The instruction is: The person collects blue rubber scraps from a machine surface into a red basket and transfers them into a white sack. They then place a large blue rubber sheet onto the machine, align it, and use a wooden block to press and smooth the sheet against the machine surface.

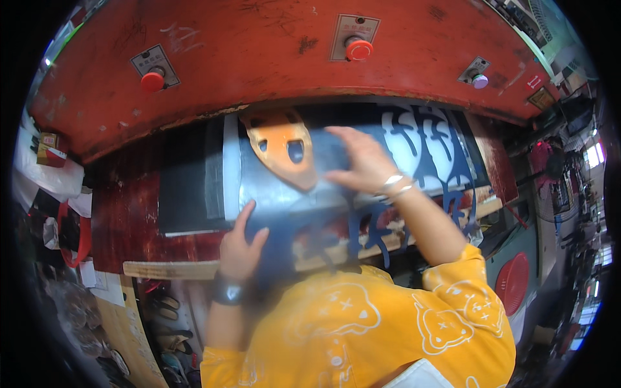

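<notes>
An orange, shoe-shaped cutting die [284, 152] with openings in it lies on a glossy dark sheet [259, 187] under the red machine. To its right my right hand [363, 161] reaches over the sheet, thumb and fingers apart, with nothing visible in it. My left hand [240, 251] is at the sheet's front edge, forefinger and thumb spread, apart from the die. A dark blue cut-out web [446, 145] with large holes lies to the right of my right hand. Its strips [354, 236] hang over the front edge; nearer my left hand they blur.
The red machine beam [252, 58] spans the far side, carrying red push buttons [359, 49] and a pale purple one [479, 81]. A wooden rail [171, 268] edges the table. Black sheets [184, 174] lie at left. A red basket [512, 284] stands at lower right.
</notes>
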`<act>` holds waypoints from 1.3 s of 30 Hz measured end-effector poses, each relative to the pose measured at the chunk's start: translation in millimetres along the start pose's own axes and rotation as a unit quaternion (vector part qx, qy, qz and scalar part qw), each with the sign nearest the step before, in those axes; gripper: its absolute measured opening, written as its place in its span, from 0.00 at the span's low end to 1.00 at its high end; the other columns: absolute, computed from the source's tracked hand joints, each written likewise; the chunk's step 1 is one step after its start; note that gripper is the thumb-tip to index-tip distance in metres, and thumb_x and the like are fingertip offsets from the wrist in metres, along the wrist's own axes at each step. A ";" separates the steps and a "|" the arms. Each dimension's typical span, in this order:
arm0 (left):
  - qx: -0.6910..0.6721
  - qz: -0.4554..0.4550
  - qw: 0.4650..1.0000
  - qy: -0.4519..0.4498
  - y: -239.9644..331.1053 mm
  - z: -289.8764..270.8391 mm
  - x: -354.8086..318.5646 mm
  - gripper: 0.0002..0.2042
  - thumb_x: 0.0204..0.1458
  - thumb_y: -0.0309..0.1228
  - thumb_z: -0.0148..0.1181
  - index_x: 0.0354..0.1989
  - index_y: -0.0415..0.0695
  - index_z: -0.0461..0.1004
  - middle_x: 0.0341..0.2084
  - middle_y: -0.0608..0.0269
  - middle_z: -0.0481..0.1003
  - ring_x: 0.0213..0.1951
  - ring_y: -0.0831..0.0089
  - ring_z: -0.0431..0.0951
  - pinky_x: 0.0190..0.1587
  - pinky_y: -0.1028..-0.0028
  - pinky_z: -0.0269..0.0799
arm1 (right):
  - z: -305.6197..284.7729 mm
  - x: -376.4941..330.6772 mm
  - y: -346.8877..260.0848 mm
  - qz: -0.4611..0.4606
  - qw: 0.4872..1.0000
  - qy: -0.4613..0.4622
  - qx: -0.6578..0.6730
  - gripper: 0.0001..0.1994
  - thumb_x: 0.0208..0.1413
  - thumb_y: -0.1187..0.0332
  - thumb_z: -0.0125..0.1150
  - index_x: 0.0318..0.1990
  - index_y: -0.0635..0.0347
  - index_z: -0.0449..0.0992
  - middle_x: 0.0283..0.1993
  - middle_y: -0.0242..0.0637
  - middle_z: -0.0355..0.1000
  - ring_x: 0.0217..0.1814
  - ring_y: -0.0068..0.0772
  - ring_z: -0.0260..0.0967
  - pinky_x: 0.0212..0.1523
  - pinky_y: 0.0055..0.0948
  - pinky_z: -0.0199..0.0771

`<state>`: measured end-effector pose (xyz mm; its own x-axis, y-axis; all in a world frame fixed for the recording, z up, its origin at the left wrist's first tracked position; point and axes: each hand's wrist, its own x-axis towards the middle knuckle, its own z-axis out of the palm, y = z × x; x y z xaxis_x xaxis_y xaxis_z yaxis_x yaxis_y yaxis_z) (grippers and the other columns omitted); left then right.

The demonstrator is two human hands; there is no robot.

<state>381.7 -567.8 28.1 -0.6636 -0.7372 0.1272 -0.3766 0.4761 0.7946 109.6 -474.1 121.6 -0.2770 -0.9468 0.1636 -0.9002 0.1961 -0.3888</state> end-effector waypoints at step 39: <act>0.075 0.121 0.978 0.151 20.5 44.4 15.4 0.08 0.41 0.24 0.63 0.32 0.43 0.79 0.30 0.60 0.67 0.42 0.60 0.66 0.48 0.66 0.61 | 51.1 -55.0 11.8 0.058 0.987 0.094 -0.120 0.37 0.32 0.55 0.66 0.58 0.46 0.68 0.66 0.53 0.52 0.61 0.65 0.49 0.61 0.50 0.54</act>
<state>335.0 -548.1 20.0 -0.5319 -0.6917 0.4885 -0.3386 0.7025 0.6260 131.4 -432.7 61.6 -0.4198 -0.8550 0.3047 -0.9062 0.3760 -0.1935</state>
